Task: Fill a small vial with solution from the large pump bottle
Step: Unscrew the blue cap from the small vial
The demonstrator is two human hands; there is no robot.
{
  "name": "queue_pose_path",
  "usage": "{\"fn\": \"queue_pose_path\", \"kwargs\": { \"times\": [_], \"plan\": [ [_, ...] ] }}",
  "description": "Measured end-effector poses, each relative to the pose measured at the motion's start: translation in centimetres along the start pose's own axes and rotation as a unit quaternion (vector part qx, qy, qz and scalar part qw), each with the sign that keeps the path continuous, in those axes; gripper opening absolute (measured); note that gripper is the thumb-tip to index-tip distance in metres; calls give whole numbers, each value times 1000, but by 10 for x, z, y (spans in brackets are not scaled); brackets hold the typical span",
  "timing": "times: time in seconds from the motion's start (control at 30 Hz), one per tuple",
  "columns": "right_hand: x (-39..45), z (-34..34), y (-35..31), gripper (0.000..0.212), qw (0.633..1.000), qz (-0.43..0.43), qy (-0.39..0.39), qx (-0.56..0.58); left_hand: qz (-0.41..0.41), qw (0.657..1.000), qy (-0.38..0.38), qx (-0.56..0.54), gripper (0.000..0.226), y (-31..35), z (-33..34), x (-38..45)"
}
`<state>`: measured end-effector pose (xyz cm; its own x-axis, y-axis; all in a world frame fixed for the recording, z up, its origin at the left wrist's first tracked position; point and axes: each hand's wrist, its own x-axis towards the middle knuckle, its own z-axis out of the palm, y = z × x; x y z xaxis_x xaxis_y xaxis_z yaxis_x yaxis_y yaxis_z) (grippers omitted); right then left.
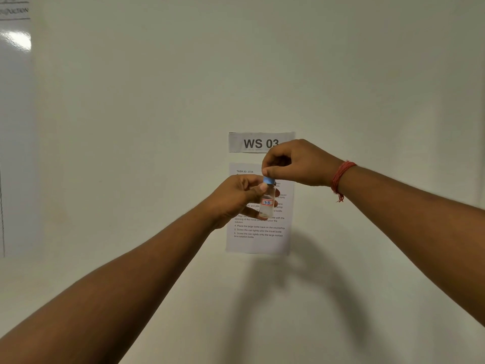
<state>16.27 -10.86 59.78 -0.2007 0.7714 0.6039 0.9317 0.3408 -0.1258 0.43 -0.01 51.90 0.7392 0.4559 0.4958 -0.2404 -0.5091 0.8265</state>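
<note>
A small clear vial [267,206] with a red-bordered label reading "17B" is held upright in front of a wall. My left hand [236,197] grips its body from the left, fingers curled round it. A blue cap [269,180] sits on the vial's top. My right hand [296,162], with a red thread band at the wrist, pinches that cap from above. A little clear liquid seems to lie at the vial's bottom. The large pump bottle is not in view.
A paper sign reading "WS 03" [258,143] is taped to the pale wall, with a printed instruction sheet [258,232] below it, partly hidden by my hands. A glossy whiteboard [14,127] hangs at the far left. Both hands cast shadows below the sheet.
</note>
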Motion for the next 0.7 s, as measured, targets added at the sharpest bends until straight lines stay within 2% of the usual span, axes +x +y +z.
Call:
{"fn": "queue_pose_path", "kwargs": {
  "times": [0.37, 0.57, 0.7],
  "plan": [
    [-4, 2, 3, 18, 1000, 1, 18, 5, -3, 1000, -6, -3, 24, -1, 2, -2],
    [-6, 2, 3, 6, 1000, -1, 5, 15, -6, 1000, -8, 2, 22, -2, 4, -1],
    [-5, 3, 5, 13, 999, 3, -14, 33, -11, 1000, -5, 10, 27, -3, 4, 0]
  ]
}}
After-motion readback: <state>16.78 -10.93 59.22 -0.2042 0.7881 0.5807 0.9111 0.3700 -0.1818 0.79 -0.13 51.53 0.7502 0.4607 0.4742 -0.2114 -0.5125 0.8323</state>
